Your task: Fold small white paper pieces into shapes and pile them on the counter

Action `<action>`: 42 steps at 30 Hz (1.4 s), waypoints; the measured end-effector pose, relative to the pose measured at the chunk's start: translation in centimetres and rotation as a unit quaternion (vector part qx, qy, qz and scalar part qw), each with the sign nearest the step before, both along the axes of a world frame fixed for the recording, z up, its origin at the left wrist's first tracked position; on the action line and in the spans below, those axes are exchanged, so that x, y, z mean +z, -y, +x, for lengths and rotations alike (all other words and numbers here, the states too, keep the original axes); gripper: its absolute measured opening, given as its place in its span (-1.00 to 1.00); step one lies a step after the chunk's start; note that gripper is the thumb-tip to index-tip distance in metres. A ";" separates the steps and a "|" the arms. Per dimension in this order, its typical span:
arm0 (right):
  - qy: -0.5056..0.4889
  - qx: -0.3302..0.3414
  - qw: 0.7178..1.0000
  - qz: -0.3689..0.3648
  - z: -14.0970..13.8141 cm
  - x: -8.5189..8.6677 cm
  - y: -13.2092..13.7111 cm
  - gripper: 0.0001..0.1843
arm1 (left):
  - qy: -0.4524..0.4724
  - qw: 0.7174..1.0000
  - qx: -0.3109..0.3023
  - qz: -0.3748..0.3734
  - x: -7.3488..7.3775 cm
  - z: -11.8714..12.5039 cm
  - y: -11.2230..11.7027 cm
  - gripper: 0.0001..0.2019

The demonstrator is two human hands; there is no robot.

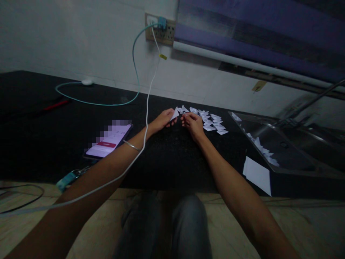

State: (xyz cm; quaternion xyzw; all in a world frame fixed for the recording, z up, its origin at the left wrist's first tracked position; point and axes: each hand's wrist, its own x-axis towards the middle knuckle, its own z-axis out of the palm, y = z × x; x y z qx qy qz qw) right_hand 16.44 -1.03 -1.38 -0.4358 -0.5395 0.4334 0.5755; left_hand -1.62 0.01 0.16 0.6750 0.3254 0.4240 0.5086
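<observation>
My left hand [165, 118] is closed on a small folded white paper piece [175, 114], pinched between thumb and fingers. Just to its right, my right hand [193, 123] has its fingers curled together. Whether anything is between those fingertips is too small to tell. Behind and beside my right hand, several folded white paper pieces [215, 122] lie in rough rows on the black counter [167, 162]. They look pointed and triangular. A stack of flat white paper [257, 174] rests near the counter's front edge, to the right of my right forearm.
A lit phone [110, 140] lies left of my left forearm, with a teal strap [66, 180] nearby. A white cable [147, 108] hangs from the wall socket [160, 29] across my left arm. More folded papers [261, 147] line the rim of the metal sink [291, 154].
</observation>
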 end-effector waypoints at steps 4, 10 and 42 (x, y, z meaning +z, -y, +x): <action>-0.040 0.016 0.998 -0.056 -0.3 0.6 0.5 -0.78 | -0.008 0.998 -0.056 0.028 -0.1 -0.2 -0.2 -0.62; -0.034 0.048 0.996 -0.060 -0.2 0.9 0.8 -0.76 | -0.035 0.995 -0.078 0.041 -0.7 0.0 -0.8 -0.66; -0.024 0.092 0.991 -0.092 0.1 1.3 1.1 -0.87 | -0.028 0.992 -0.102 0.066 -1.2 -0.1 -1.1 -0.72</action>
